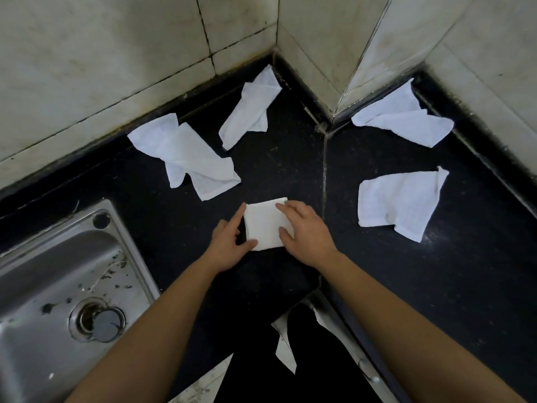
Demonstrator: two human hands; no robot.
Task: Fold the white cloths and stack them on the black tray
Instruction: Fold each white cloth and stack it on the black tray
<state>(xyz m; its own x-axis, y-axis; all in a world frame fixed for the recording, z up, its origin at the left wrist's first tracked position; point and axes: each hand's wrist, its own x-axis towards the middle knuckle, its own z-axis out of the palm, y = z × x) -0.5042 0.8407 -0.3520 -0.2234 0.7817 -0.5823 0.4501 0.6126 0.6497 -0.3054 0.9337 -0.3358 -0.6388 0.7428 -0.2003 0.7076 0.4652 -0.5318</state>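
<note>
Black counter [276, 158] set into a corner of pale tiled walls [116, 53], grout lines dark and stained; a seam [324, 170] runs across the counter from the wall corner toward the front edge. Left hand [228, 248]: forefinger straight along the left edge of the folded cloth [266, 225], thumb laid on its near left corner; nothing gripped, remaining fingers tucked beneath and not clearly seen. Right hand [306, 231]: fingers extended and slightly spread, resting flat on the right part of the same cloth, thumb on its near right edge; no grasp. The folded cloth is a small white square lying flat on the counter between the two hands, just left of the seam. Four further white cloths lie loose and crumpled on the counter, all apart from the folded one: left cloth [186, 155] behind the left hand, near the wall; rear cloth [250, 109] further back, its far end touching the wall base; corner cloth [404, 120] beyond the seam, against the right-hand wall; right cloth [401, 202] to the right of the right hand. Steel sink [58, 271] sunk into the counter at far left, basin spotted with debris, drain [98, 318] with plug visible. Person's dark clothing [290, 373] shows below the counter's front edge.
</note>
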